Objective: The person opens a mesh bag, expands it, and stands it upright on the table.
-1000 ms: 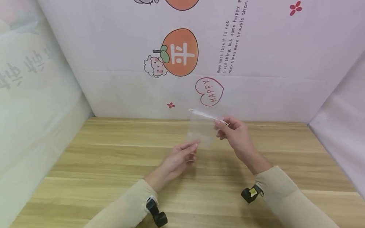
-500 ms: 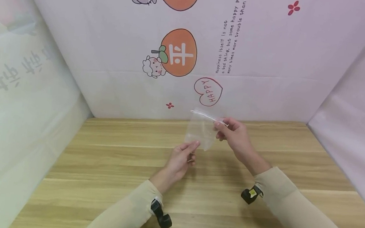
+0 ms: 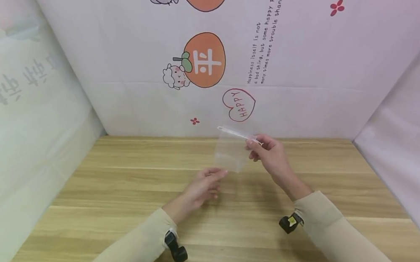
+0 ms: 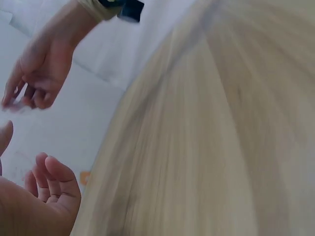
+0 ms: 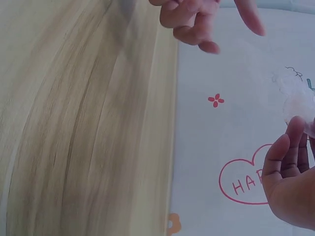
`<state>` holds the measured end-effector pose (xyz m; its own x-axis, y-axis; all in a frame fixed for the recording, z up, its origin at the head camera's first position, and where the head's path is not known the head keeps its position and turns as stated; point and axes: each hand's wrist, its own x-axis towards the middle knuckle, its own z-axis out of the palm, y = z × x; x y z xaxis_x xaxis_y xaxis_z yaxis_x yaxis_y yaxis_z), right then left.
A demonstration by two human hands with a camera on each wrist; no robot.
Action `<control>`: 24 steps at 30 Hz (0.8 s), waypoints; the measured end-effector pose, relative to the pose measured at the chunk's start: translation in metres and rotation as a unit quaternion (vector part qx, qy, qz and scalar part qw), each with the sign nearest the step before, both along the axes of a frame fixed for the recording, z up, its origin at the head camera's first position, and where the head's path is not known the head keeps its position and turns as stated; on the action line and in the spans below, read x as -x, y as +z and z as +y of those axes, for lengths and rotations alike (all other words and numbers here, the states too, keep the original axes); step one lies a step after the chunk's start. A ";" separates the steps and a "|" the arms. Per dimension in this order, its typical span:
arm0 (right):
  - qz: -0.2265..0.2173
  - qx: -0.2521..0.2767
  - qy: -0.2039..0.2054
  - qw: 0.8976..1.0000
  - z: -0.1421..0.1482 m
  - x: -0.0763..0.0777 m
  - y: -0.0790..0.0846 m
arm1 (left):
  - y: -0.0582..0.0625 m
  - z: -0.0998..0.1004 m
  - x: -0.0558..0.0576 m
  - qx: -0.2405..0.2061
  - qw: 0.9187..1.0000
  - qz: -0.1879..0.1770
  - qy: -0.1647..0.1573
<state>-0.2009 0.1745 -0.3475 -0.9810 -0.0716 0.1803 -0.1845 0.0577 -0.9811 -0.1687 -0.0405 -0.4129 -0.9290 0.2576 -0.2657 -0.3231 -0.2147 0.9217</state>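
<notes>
A small translucent drawstring bag (image 3: 230, 153), with a white cord along its upper edge, hangs above the far part of the wooden table. My right hand (image 3: 271, 154) pinches its upper right corner between thumb and fingers. Just below the bag's lower edge is my left hand (image 3: 200, 188), holding nothing. In the right wrist view the left hand (image 5: 189, 22) shows its thumb spread apart from the fingers. There the bag (image 5: 299, 101) is partly cut off by the frame's edge, beside the right hand (image 5: 290, 177). The left wrist view shows only a faint bit of it at the right hand (image 4: 47, 73).
The wooden table (image 3: 143, 196) ends at a white printed backdrop (image 3: 292, 105) with orange fruit pictures and lettering. White cloth walls stand at the left (image 3: 24, 130) and right (image 3: 418, 138). A black device (image 3: 176, 248) is strapped on each wrist.
My left hand was pinching the bag's lower part; it has let go and moved slightly down and left. The right hand holds the upper corner in nearly the same place.
</notes>
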 end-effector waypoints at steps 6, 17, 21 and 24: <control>0.019 -0.045 0.009 0.999 0.002 -0.002 0.000 | 0.009 -0.025 0.017 0.075 0.988 0.121 0.065; 0.065 -0.134 0.040 0.988 0.007 -0.001 -0.009 | 0.028 -0.052 0.037 0.188 0.935 0.287 0.093; 0.074 -0.151 0.055 0.984 0.009 -0.001 -0.011 | 0.030 -0.050 0.041 0.204 0.919 0.333 0.051; 0.076 -0.155 0.069 0.983 0.009 -0.001 -0.013 | 0.027 -0.047 0.040 0.211 0.915 0.341 0.036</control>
